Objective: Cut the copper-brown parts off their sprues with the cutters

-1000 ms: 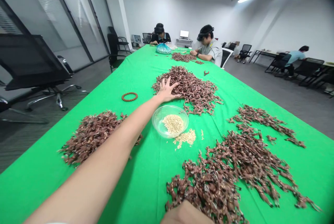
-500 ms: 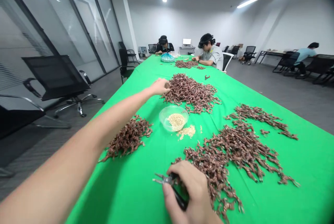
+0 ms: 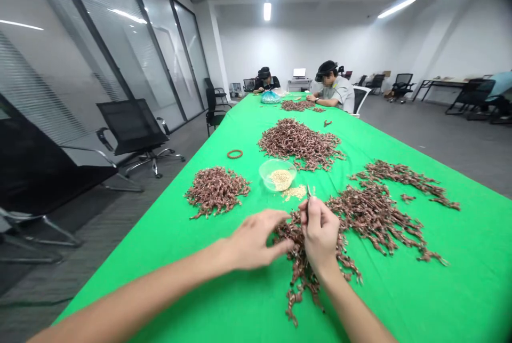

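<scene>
My left hand (image 3: 260, 240) is open, thumb and fingers apart, at the left edge of the nearest pile of small brown knobbly pieces (image 3: 298, 263). Nothing shows between its fingers. Over the same pile, my right hand (image 3: 322, 233) is closed around small pliers (image 3: 308, 196), their slim jaws pointing away from me and their handles mostly hidden by the fingers. Beyond the hands stands a clear plastic bowl (image 3: 266, 178) holding pale grain-like bits, with more pale bits (image 3: 295, 192) spilled beside it.
More brown pieces lie in a left heap (image 3: 218, 191), a far heap (image 3: 300, 140) and right-hand clusters (image 3: 376, 212). A brown ring (image 3: 234, 154) rests on the green cloth (image 3: 160, 263). Two people sit farther along the table. Black chairs (image 3: 134, 127) stand at left.
My left hand has come back from the far heap to the nearest pile. My right hand, still holding the pliers, has moved forward. The ring beyond the left heap is now uncovered.
</scene>
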`<state>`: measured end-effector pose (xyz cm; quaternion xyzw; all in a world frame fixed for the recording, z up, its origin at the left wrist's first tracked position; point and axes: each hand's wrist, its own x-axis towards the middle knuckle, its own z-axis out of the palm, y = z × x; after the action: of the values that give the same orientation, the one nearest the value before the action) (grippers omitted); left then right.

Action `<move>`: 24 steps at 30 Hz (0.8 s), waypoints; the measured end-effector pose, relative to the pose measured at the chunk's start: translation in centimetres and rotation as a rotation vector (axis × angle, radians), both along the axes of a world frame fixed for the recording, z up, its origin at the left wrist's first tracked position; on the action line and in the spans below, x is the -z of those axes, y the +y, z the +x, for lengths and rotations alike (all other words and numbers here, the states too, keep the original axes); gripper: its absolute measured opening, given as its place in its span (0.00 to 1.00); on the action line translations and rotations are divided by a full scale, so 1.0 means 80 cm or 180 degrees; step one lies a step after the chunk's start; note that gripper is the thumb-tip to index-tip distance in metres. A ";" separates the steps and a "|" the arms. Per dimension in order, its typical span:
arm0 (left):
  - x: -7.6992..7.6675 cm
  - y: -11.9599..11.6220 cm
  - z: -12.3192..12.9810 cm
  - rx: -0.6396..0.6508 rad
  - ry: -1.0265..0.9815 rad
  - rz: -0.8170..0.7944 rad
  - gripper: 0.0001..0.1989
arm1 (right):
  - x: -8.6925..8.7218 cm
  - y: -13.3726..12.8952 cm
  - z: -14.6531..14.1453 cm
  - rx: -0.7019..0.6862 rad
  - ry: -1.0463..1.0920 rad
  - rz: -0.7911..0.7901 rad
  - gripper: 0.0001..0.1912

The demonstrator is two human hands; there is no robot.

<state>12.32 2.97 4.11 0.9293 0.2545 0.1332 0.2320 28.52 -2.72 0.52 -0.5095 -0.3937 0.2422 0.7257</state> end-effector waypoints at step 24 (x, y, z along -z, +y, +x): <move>0.071 -0.027 -0.098 -0.0048 -0.0661 -0.0069 0.05 | 0.005 -0.003 0.012 0.0481 -0.1501 0.0040 0.17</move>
<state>4.47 0.82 -1.55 0.9060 0.2376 0.2278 0.2662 29.44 -2.99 0.12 -0.5755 -0.5145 0.0592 0.6330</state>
